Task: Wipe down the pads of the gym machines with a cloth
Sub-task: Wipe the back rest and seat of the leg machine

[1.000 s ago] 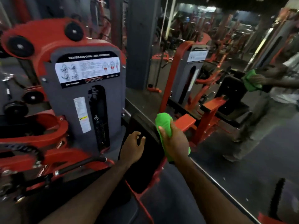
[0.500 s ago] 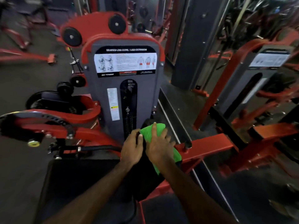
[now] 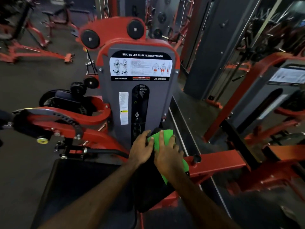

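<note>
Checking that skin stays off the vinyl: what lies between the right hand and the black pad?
In the head view, the green cloth lies between the right hand and the black pad.

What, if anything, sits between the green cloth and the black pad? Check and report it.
Nothing visible. The right hand presses the green cloth flat against the upright black pad, cloth touching pad directly. The left hand rests on the pad's top edge beside the cloth, not under it.
</note>
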The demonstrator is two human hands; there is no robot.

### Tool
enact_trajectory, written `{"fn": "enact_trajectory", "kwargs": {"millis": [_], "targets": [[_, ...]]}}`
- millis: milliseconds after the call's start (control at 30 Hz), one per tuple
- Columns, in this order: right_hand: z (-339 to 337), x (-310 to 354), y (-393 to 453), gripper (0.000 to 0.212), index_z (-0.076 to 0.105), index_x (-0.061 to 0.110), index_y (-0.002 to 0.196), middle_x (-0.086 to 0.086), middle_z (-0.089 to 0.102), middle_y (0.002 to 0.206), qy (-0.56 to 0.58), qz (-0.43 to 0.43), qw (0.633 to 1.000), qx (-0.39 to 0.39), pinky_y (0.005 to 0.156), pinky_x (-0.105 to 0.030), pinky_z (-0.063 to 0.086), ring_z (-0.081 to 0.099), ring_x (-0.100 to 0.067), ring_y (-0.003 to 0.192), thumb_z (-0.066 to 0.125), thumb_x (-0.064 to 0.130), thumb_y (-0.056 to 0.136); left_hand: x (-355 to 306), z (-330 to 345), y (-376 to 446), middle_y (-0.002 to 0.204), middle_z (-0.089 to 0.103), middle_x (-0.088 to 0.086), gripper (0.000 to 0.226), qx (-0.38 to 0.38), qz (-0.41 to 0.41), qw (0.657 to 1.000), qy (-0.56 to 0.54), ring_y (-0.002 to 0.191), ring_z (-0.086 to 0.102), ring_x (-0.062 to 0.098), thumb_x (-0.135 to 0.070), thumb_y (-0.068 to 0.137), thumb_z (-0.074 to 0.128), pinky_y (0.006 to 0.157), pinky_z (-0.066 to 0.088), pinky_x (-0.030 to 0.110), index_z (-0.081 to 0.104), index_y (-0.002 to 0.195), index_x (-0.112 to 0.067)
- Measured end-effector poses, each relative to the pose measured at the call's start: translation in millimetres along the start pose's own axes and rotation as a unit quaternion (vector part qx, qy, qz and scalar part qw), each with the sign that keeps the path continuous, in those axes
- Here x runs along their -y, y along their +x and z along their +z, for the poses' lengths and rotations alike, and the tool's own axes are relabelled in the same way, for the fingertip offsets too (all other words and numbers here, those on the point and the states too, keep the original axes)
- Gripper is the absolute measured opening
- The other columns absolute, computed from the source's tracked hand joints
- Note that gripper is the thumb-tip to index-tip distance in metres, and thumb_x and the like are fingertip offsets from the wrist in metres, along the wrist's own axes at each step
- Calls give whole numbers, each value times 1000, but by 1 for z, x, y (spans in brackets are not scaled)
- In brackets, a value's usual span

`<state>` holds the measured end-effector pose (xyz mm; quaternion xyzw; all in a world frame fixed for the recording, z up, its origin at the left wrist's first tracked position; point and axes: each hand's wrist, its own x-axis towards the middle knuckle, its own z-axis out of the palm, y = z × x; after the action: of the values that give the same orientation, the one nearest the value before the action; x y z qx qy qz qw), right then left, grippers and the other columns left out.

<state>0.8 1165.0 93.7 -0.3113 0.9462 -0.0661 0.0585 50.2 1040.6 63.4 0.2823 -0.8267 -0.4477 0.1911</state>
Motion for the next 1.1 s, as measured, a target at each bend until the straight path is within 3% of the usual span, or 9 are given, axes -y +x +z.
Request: {"fn": "enact_trajectory", "kwargs": {"millis": [100,300,400,467,567,633,767,933,1100], "targets": [[5,-4,-10,85,-10,32,163,-27,5,168,-20,7,1000,1,111,-60,36,38,-44,143,48,48,103,9,6,1,134,64,1,34,11,-3,1000,-1,124,59,19,-33,106,49,108,45,35,58,138,-26],[-8,13,52,74,4,35,164,-25,18,164,-8,24,1000,5,111,-62,34,41,-46,138,43,53,103,8,8,13,137,62,3,35,-1,23,999,-24,123,56,16,-20,107,47,99,32,16,56,141,-14],[-12,9,39,81,-5,37,163,-25,12,167,-3,17,1000,24,113,-63,32,38,-47,142,47,48,102,17,1,20,140,61,3,36,-11,13,999,-35,126,56,17,-22,106,50,100,30,14,57,141,-14],[-8,3,16,84,-12,39,161,-24,8,169,2,15,999,38,113,-64,32,37,-47,143,47,48,103,26,-2,25,136,64,4,34,-13,14,999,-42,123,58,19,-25,105,51,100,34,16,62,136,-14],[-7,3,12,81,-12,39,161,-22,16,166,-28,24,999,28,111,-64,38,41,-45,140,44,50,103,40,1,31,122,69,5,42,9,-7,998,-56,112,64,22,-40,100,44,99,47,32,67,126,-18],[-10,11,26,81,-7,37,162,-22,22,162,-51,26,998,21,109,-62,40,45,-44,136,46,47,102,39,4,34,117,70,7,45,13,-11,998,-57,108,65,24,-43,100,40,96,49,36,69,121,-15],[-19,25,57,79,10,36,162,-20,30,155,-66,23,997,16,107,-61,40,45,-45,132,54,41,97,25,-4,48,106,66,4,28,38,8,998,-58,94,58,15,-25,109,44,84,43,29,66,118,-10],[-24,32,79,68,26,36,158,-16,36,154,-64,11,996,54,111,-66,35,41,-45,136,55,47,98,31,-6,48,133,64,10,35,61,10,995,-83,118,60,23,-19,107,50,92,36,20,57,139,-8],[-31,29,102,53,51,35,136,-10,56,132,-76,-10,993,85,104,-61,45,57,-39,120,60,56,88,40,-13,45,129,66,13,37,51,21,996,-70,115,62,28,-27,106,45,94,43,27,61,134,-9]]}}
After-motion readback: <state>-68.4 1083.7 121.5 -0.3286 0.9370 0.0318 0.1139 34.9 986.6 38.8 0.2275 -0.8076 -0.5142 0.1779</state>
